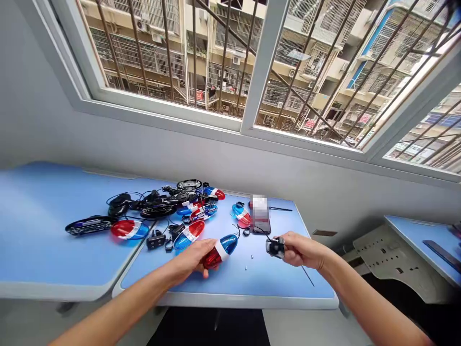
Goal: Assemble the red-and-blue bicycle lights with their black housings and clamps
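Note:
My left hand is closed round the red end of a bike siren light with a white middle band and a blue end. A thin black wire runs from the light's blue end. My right hand grips a small black box, apart from the light, with a black cable rising from it. Below my right hand shows a thin dark rod; whether the hand holds it I cannot tell. Two tiny screws lie on the table between my hands.
Several more red and blue lights and black parts with cables are heaped to the left. A phone lies behind, beside another light and a dark stick. The wall and barred window stand beyond.

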Available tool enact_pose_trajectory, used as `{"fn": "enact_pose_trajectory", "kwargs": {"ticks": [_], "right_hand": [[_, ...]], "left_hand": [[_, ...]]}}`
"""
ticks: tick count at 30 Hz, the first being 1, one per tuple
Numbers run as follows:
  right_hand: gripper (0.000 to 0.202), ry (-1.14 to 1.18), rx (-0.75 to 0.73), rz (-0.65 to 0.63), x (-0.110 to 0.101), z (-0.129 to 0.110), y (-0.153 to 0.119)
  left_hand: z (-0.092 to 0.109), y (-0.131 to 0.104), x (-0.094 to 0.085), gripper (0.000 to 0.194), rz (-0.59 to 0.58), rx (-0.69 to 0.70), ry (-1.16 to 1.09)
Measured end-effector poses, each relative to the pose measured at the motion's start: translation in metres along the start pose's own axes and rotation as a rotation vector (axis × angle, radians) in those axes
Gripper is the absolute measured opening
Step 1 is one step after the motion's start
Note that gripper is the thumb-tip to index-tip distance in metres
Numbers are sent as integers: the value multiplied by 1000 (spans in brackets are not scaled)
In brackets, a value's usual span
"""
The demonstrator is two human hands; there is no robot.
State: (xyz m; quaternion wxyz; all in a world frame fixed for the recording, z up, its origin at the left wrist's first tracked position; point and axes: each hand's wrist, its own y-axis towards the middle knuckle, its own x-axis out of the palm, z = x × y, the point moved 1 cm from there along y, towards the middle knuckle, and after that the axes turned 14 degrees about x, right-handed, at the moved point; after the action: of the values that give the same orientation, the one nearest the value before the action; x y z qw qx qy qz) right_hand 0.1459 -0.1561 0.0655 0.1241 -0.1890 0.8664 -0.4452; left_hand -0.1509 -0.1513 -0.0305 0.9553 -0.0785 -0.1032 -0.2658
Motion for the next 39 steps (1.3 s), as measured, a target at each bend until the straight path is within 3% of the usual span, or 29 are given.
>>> {"fn": "enact_pose_trajectory", "kwargs": {"ticks": [5, 11, 19, 26, 30, 35, 39], "right_hand": [[30, 82, 52, -82, 22, -2, 26], [18, 135, 142, -130, 51, -14, 48], [18, 139, 75, -50, 73, -17, 67], [20, -31, -230, 235, 72, -2, 67], [33, -130, -327, 337, 67, 11, 57], [37, -97, -282, 294, 56, 19, 47], [41, -42, -205, 222, 51, 26, 45]], "left_hand": [[-2, 14, -1, 63, -13, -17, 226], [1, 18, -4, 56, 30, 35, 453], [6, 18, -14, 45, 13, 155, 630], [4, 17, -22, 51, 84, 175, 668], [5, 6, -23, 43, 78, 248, 653], [1, -6, -19, 33, 79, 357, 681], [-7, -5, -17, 32, 138, 248, 542]]}}
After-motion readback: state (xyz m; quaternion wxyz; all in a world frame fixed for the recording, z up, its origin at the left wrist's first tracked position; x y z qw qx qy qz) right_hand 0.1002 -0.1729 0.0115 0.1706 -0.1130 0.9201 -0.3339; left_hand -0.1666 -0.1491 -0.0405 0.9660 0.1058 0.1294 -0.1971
